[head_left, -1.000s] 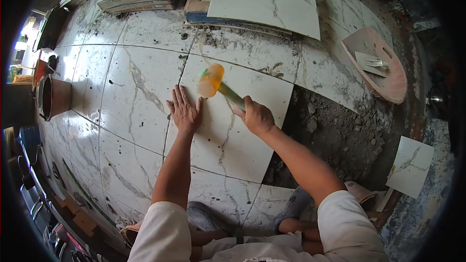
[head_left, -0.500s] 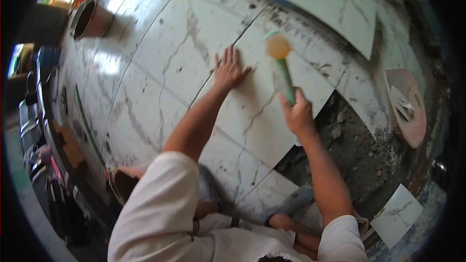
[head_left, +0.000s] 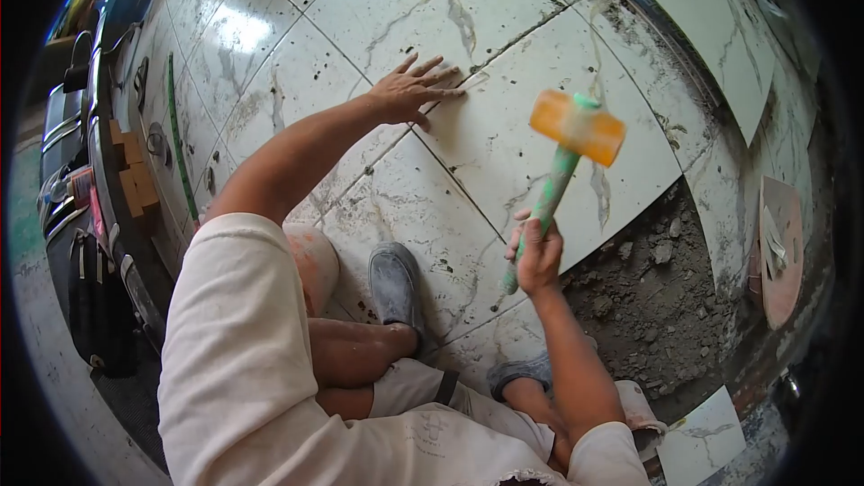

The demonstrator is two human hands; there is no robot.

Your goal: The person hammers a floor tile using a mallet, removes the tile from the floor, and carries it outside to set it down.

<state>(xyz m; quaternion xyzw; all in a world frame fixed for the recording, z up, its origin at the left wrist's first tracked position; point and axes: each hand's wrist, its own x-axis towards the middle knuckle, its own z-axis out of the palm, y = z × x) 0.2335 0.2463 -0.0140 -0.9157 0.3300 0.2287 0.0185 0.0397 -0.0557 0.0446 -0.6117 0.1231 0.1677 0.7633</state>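
My right hand (head_left: pixel 538 252) is closed around the green handle of a rubber mallet (head_left: pixel 576 130). Its orange head is raised over a white marble-patterned floor tile (head_left: pixel 540 157). My left hand (head_left: pixel 416 90), fingers spread, is at the joint between that tile and its neighbour (head_left: pixel 396 13); whether the palm presses down I cannot tell. Bare rubble and dark mortar (head_left: pixel 652 279) lie beside the tile's lower right edge.
A bucket (head_left: pixel 310 265) stands by my left leg. To the right are a pinkish board (head_left: pixel 781 252) with a trowel-like tool on it and a cut tile piece (head_left: pixel 702 441). A large tile (head_left: pixel 711 27) leans at upper right. Bags (head_left: pixel 99 306) and bricks (head_left: pixel 135 171) line the left.
My left hand has shifted left along the joint, its fingers now pointing right. The mallet has turned, showing its head side-on, and the view has moved.
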